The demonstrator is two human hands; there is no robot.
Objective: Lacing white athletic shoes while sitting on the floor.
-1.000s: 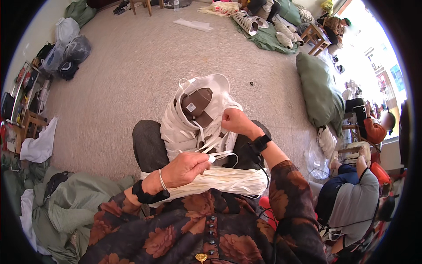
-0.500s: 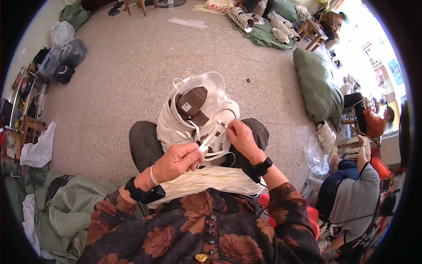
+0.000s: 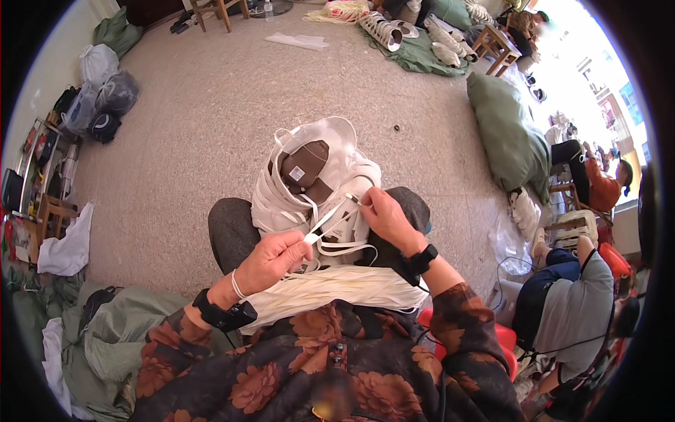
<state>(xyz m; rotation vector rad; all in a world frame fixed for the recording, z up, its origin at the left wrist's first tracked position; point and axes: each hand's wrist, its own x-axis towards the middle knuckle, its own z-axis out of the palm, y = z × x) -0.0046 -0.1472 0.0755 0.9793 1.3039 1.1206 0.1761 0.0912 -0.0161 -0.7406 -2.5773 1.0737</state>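
Observation:
A stack of white shoe uppers (image 3: 270,202) stands between my knees, with a brown lining and a small white label showing in the top one. My left hand (image 3: 271,259) is closed on a flat white shoelace (image 3: 323,221), which runs taut up to the eyelet edge of the upper. At that edge my right hand (image 3: 387,216) pinches with thumb and forefinger; the fingertips hide exactly what lies between them, though a thin lace end shows beside them. Across my lap lies a thick bundle of white shoelaces (image 3: 344,292).
Green cloth sacking (image 3: 130,330) lies at the lower left. A large green sack (image 3: 510,133) stands at the right, near seated co-workers (image 3: 569,309). More uppers (image 3: 383,32) rest on green cloth at the far side. A red stool (image 3: 506,344) shows beside my right arm.
My left hand has moved slightly left and toward me with the shoelace, so a longer stretch of it shows. My right hand stays almost in place by the eyelet edge.

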